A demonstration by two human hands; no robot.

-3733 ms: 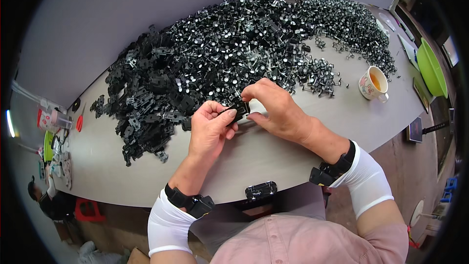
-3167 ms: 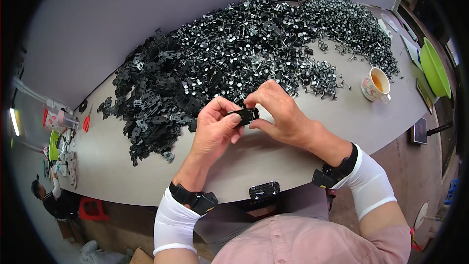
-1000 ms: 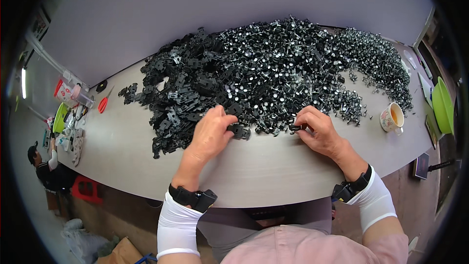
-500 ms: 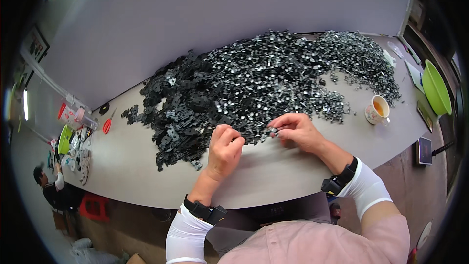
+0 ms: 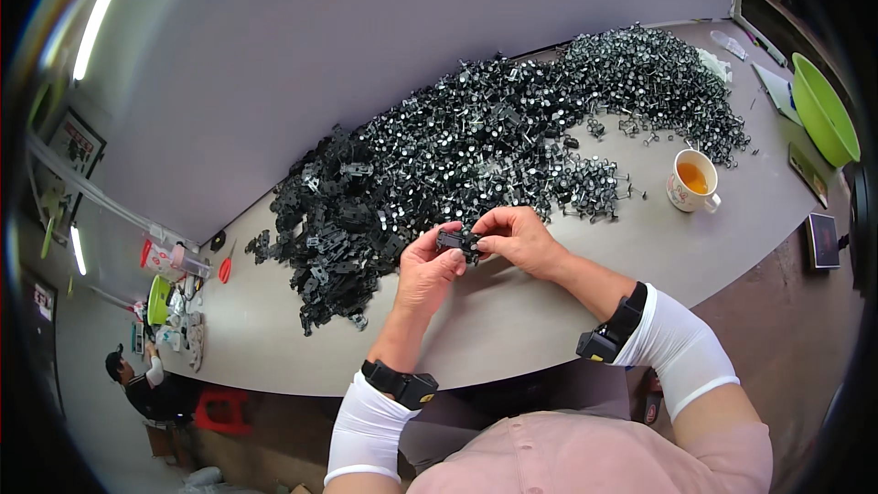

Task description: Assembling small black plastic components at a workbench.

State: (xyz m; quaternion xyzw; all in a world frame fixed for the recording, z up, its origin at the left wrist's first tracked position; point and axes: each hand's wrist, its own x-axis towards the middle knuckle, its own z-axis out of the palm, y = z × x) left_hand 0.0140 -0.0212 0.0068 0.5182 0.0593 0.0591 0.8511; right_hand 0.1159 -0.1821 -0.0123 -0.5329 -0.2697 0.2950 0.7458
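Note:
My left hand [image 5: 424,273] grips a flat black plastic clip-like part [image 5: 450,240] between thumb and fingers, above the table's front area. My right hand [image 5: 519,241] meets it from the right, thumb and fingers pinched at the part's right end around small dark pieces [image 5: 473,249]; their exact shape is partly hidden by the fingertips. Just beyond both hands lies a long heap. Its left side is black plastic parts [image 5: 334,220], and its middle and right are small round-headed metal pins [image 5: 640,73] with dark collars.
A cup of amber drink [image 5: 692,179] stands to the right on the grey table [image 5: 265,338]. Farther right is a green basin [image 5: 823,114]. Red-handled scissors [image 5: 225,269] lie at the left. A person [image 5: 142,384] sits at the far left near a red stool [image 5: 222,410].
My hands have come together. The black part now shows in my left hand, and my right hand has moved left to its end. The whole view has shifted slightly.

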